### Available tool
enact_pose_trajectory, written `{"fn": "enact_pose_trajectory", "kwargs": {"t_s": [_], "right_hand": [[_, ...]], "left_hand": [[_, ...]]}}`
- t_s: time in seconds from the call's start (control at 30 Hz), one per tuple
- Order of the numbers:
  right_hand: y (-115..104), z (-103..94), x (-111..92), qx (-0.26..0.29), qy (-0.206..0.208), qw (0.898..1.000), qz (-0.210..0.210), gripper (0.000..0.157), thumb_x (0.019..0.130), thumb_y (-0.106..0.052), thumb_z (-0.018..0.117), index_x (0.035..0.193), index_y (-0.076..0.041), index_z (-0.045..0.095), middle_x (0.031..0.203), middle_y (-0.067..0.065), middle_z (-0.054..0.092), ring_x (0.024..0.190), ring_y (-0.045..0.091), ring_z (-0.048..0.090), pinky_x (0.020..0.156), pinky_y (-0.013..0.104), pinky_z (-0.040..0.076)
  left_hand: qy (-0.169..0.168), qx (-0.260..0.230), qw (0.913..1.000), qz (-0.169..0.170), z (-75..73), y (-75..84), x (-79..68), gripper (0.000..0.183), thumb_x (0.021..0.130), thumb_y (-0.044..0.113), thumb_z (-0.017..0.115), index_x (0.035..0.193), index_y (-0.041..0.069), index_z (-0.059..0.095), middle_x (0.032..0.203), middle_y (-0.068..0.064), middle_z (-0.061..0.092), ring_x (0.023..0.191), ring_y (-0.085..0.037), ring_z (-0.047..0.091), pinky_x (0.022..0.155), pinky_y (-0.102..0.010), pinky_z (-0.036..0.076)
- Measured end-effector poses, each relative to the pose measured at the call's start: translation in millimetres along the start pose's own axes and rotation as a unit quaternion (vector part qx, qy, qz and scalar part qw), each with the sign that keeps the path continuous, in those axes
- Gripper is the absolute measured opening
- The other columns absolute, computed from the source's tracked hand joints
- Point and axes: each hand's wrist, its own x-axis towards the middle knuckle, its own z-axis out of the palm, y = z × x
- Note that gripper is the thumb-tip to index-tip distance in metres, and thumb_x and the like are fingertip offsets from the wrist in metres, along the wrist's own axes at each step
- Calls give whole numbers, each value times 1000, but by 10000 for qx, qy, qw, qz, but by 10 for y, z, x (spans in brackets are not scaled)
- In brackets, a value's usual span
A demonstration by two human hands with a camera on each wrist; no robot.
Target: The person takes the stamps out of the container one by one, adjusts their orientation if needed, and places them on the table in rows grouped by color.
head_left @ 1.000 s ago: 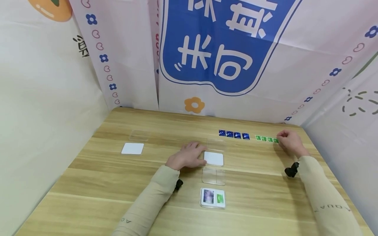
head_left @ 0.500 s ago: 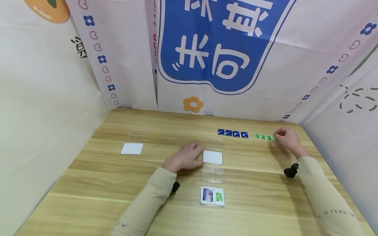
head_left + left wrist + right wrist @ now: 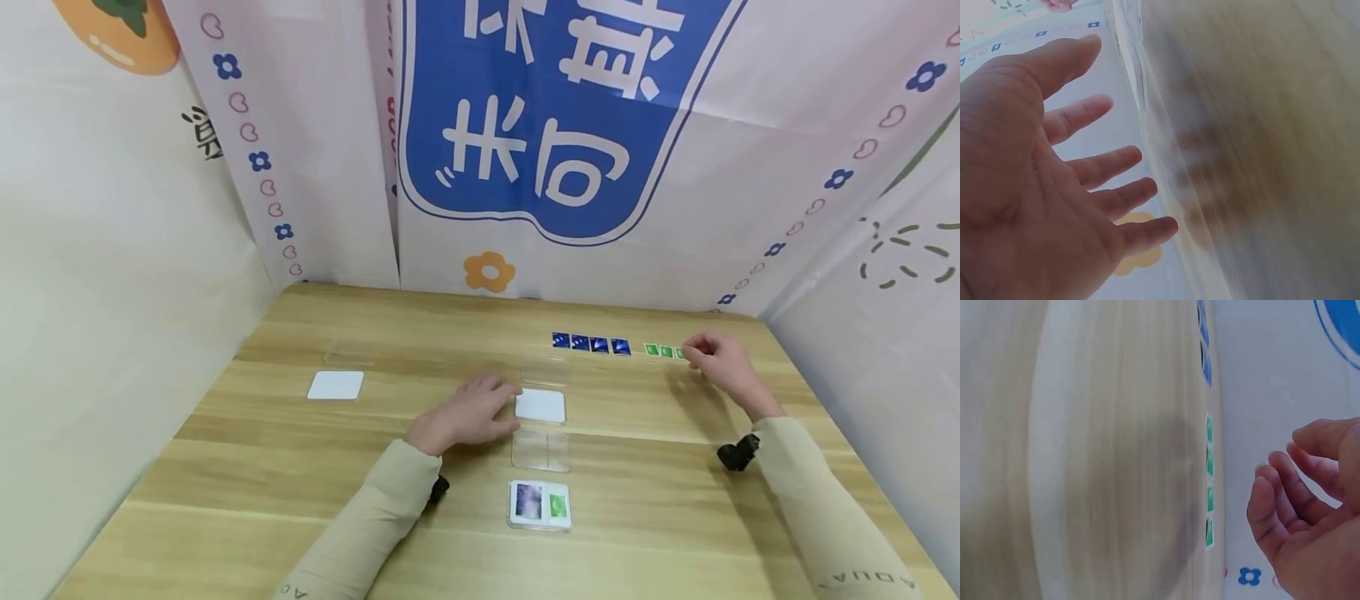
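We hold our left grip [image 3: 471, 410] spread just beside the white card [image 3: 542, 406]; our right grip [image 3: 723, 365], fingers loosely bent, hovers near four green cards [image 3: 1210, 461] on the surface [image 3: 262, 483].

Along the counter's [image 3: 225, 467] far edge I see a pale hanging sheet [image 3: 330, 125] printed with a big blue badge [image 3: 517, 167], white characters [image 3: 487, 137] on it, and an orange flower [image 3: 489, 272] below. Small hearts and blue flowers [image 3: 259, 162] run down toward both far corners. I get whitish walls [image 3: 112, 275] past the left and right edges, under soft light.
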Motion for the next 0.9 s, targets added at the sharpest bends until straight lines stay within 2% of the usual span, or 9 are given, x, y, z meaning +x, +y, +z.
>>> {"fn": "enact_pose_trajectory", "kwargs": {"t_s": [0.13,0.33,0.47,0.63,0.8,0.9], "right_hand": [[-102,30,-61,268,-49,9996,-28,40,101,-34,52,118,2,59,103,20,62,85,20,63,67,30,56],[-302,115,-138,274,-170,9991,-262,38,101,-35,52,116,-2,60,101,20,63,85,26,61,67,34,57],[-401,186,-168,394,-225,9982,-399,34,101,-33,53,115,-3,61,100,21,63,83,25,61,67,36,58],[-479,295,-229,544,-404,9965,-488,32,100,-34,55,113,-5,61,96,18,62,80,23,60,66,36,58],[-557,402,-307,631,-586,9946,-575,34,99,-39,56,113,-8,62,98,21,63,82,29,60,66,36,57],[-625,441,-355,731,-692,9931,-604,34,99,-39,56,114,-9,61,100,21,62,82,28,59,66,34,57]], "left_hand": [[-26,13,10000,63,-1,10,-17,53,98,38,57,144,15,45,156,-17,36,147,-34,30,120,-54,23],[-103,113,9998,127,-20,34,-76,53,98,37,57,145,17,45,156,-15,36,147,-31,30,121,-52,22],[-81,133,9996,226,-28,36,-120,52,99,38,56,144,15,45,156,-16,36,147,-33,29,121,-52,22],[-15,169,9992,360,-12,0,-175,50,98,37,57,142,15,47,154,-17,38,146,-33,32,120,-50,25],[19,104,9991,420,6,-22,-216,49,98,36,59,141,15,48,153,-17,40,144,-33,34,118,-52,29],[2,97,9991,406,-7,-8,-227,50,98,37,59,141,15,48,152,-17,40,143,-32,35,117,-52,30]]}}
